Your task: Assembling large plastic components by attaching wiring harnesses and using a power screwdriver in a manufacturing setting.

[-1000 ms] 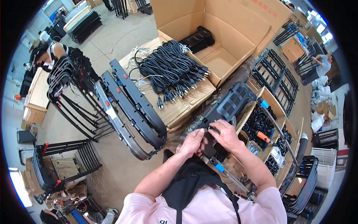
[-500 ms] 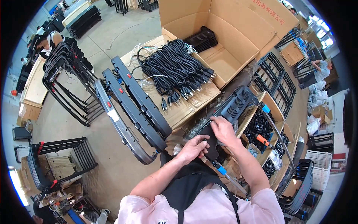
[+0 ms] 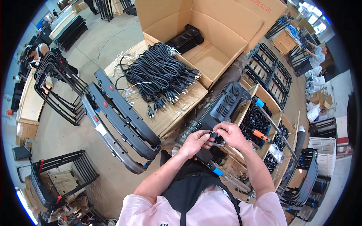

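Note:
My left hand (image 3: 197,143) is closed in a pinch above a long black plastic housing (image 3: 227,100) with vent slots. Close against it, my right hand (image 3: 230,135) also pinches, thumb and fingertips together. Between the fingertips shows something small, part dark and part pale, too small to name. The housing slants away under both hands, which hide part of its near end. To the right of the housing, a wooden bin (image 3: 279,115) holds many small black parts. A screwdriver-like tool with an orange body (image 3: 261,135) lies over the bin.
Bundled black power cords (image 3: 158,71) lie on cardboard ahead. Behind them, an open carton (image 3: 233,41) holds stacked black plastic parts (image 3: 188,37). Several curved dark housings (image 3: 120,113) with red switches stand at left. Black metal frames (image 3: 62,86) stand farther left; people work in the distance.
My right hand has come back from the housing's edge to meet the left hand's fingertips. The whole view has shifted, so the cords and carton sit farther left.

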{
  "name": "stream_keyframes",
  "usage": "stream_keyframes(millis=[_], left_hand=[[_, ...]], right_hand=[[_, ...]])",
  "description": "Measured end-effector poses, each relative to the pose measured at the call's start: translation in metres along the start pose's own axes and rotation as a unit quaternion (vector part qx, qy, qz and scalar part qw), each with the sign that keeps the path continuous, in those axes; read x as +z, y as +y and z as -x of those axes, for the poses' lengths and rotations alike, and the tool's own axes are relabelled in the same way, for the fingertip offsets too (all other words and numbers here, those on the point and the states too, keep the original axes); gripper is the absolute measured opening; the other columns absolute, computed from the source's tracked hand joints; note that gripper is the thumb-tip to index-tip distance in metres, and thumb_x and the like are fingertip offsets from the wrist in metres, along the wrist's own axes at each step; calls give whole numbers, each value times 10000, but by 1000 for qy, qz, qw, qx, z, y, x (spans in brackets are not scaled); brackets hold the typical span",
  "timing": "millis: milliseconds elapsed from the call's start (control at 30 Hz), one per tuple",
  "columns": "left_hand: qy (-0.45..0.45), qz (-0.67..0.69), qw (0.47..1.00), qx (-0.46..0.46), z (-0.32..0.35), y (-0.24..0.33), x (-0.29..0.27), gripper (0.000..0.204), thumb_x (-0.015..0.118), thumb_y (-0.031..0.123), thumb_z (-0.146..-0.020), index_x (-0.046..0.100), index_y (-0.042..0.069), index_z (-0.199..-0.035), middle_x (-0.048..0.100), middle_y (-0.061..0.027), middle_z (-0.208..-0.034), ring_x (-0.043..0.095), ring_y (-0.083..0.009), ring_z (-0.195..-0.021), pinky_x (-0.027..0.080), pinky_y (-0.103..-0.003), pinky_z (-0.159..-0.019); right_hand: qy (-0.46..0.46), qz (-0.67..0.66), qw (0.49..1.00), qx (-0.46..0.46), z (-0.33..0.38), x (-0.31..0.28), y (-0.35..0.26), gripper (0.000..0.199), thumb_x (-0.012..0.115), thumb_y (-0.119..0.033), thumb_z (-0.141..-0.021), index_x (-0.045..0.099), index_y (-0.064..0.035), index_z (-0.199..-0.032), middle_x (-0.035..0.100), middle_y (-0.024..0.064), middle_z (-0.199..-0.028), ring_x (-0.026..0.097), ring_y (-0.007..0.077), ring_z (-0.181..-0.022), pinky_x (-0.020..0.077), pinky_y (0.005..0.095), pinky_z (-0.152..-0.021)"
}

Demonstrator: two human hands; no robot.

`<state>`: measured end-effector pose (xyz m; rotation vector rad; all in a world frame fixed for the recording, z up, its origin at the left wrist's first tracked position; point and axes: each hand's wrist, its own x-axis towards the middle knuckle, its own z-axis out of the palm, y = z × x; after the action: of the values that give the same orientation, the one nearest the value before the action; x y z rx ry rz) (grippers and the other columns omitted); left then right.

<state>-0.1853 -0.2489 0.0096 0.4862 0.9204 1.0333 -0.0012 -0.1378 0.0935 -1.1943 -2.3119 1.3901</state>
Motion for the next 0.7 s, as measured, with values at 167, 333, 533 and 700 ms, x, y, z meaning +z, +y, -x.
stream_keyframes(millis=[167, 333, 533, 700], left_hand=[[-31, -46, 998, -16, -10, 2, 7, 376, 538, 224, -1117, 576, -17, -1404, 733, -103, -1117, 706, -147, -934, 594, -286, -814], [-35, -5, 998, -47, -15, 5, 13, 364, 524, 235, -1124, 590, -17, -1378, 737, -121, -1128, 718, -164, -955, 597, -301, -842], [-6, 1, 999, -53, -31, 10, 17, 340, 505, 254, -1131, 619, 5, -1332, 740, -133, -1169, 735, -184, -982, 611, -317, -861], [26, 61, 997, -47, -56, 16, 24, 330, 498, 267, -1133, 633, 10, -1290, 738, -117, -1138, 736, -188, -984, 619, -324, -854]], right_hand=[[-37, 1, 999, 13, -3, -11, 7, 154, 617, -41, -971, 712, 5, -1082, 716, 99, -918, 696, 173, -851, 557, 331, -769], [-76, -33, 995, 50, -8, -24, 12, 131, 617, -59, -968, 684, -1, -1064, 721, 95, -895, 699, 175, -836, 559, 341, -771], [-34, 37, 998, 33, -17, -21, 19, 134, 679, -82, -932, 684, -14, -1047, 718, 118, -908, 708, 241, -859, 564, 376, -790], [56, 193, 961, -190, -25, -25, 12, 215, 755, -145, -859, 701, -6, -1014, 705, 146, -954, 690, 357, -934, 567, 433, -845]])
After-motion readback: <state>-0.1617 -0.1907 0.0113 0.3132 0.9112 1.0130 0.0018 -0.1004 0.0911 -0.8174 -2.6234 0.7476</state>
